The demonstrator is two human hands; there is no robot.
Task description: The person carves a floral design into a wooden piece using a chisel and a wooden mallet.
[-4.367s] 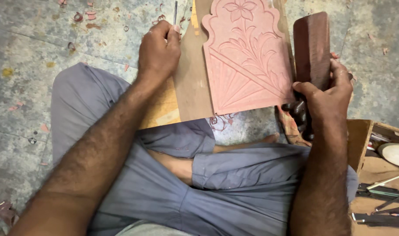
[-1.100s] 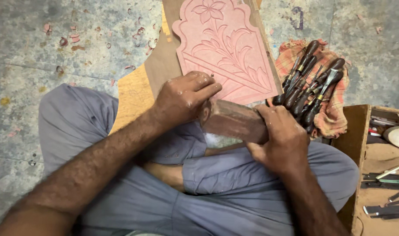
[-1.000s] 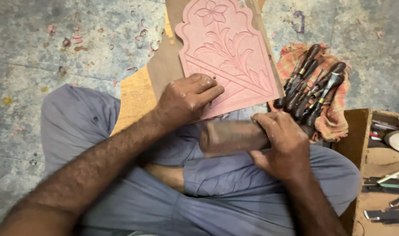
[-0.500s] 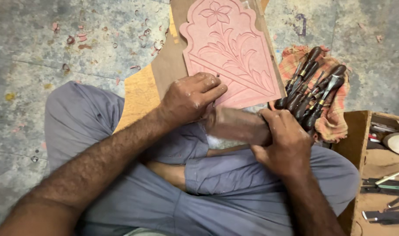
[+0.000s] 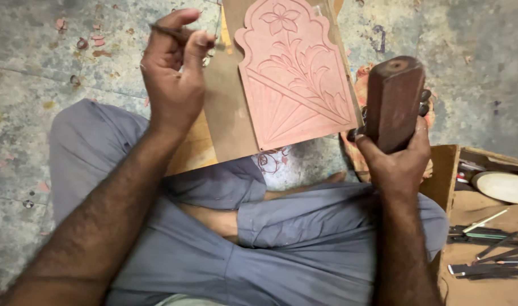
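Note:
A pink carved panel [image 5: 293, 79] with a flower and leaf relief lies on a brown board [image 5: 227, 119] in front of my crossed legs. My left hand [image 5: 174, 71] is raised at the board's left edge, fingers pinched on a thin dark carving tool [image 5: 167, 31]. My right hand [image 5: 398, 153] grips a dark brown wooden mallet block [image 5: 394, 102] upright, to the right of the panel. The block hides most of the tool bundle behind it.
A patterned cloth [image 5: 364, 90] with dark-handled tools lies right of the panel. An open wooden box [image 5: 488, 226] at the right holds several metal tools and a round pale object [image 5: 502, 186]. The floor is stained grey concrete [image 5: 55, 56].
Both hands were together on the wooden block at the panel's near edge. Now they have parted: the left rose to the upper left with a thin tool, the right lifted the block upright.

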